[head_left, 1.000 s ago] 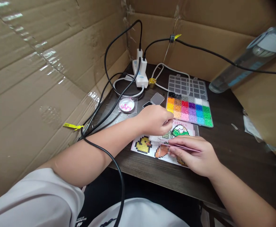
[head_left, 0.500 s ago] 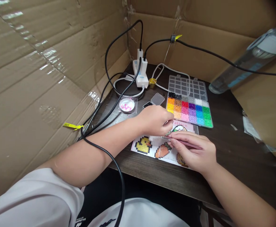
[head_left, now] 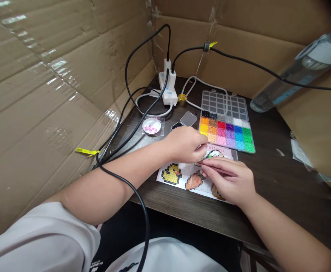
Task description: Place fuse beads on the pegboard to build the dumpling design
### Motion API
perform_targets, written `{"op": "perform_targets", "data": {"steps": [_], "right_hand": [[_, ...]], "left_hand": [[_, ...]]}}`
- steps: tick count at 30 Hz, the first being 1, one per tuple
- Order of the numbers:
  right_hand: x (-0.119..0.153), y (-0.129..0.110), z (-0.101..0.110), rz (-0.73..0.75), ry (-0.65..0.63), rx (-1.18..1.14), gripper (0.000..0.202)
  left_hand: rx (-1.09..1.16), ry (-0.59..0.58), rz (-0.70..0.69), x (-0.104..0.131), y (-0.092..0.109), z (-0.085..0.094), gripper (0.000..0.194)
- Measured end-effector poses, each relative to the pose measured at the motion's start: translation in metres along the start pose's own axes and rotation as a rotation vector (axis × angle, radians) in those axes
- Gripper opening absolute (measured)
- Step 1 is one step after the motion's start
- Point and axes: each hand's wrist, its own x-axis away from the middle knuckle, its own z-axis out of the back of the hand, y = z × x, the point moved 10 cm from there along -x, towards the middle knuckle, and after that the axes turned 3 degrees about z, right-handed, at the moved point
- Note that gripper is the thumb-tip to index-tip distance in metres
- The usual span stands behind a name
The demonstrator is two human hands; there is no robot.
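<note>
My left hand (head_left: 185, 144) is closed, its fingertips curled down and hidden over the pattern sheet (head_left: 161, 180); what it grips cannot be made out. My right hand (head_left: 233, 180) pinches thin pink tweezers (head_left: 224, 172), whose tip points left, close under my left hand. Between the hands a whitish, see-through piece (head_left: 183, 165) lies on the sheet, mostly covered. The sheet shows a yellow duck (head_left: 172, 173) and a carrot (head_left: 195, 181) in squares. Just beyond stands the bead box (head_left: 226, 132), with many colours in its compartments.
Left of the bead box are a white dish (head_left: 151, 126) with pink beads and a small black-bead case (head_left: 177, 125). Behind stand a power strip (head_left: 169, 96) and a gold cup (head_left: 182, 99). A black cable (head_left: 137, 189) crosses my left forearm. A bottle (head_left: 290, 79) leans at right.
My right hand has moved slightly left with the tweezers, closer to my left hand. My left hand stays nearly where it was.
</note>
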Motion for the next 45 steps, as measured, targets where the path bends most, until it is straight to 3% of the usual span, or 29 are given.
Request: {"op": "perform_targets", "data": {"steps": [22, 29, 36, 40, 45], "right_hand": [[0.001, 0.009, 0.002, -0.095, -0.001, -0.064, 0.015], [0.009, 0.036, 0.022, -0.365, 0.104, -0.199, 0.005], [0.011, 0.084, 0.08, -0.415, 0.332, -0.262, 0.014], [0.009, 0.116, 0.079, -0.461, 0.166, -0.354, 0.016], [0.008, 0.126, 0.075, -0.479, 0.081, -0.371, 0.02]], "left_hand": [[0.003, 0.013, -0.011, 0.001, 0.001, 0.001, 0.026], [0.005, 0.01, -0.012, 0.0, -0.001, 0.002, 0.027], [0.006, -0.026, -0.036, 0.0, -0.001, 0.003, 0.029], [0.009, -0.011, -0.055, 0.0, -0.003, 0.006, 0.026], [0.013, -0.014, -0.062, -0.001, -0.002, 0.008, 0.024]]}}
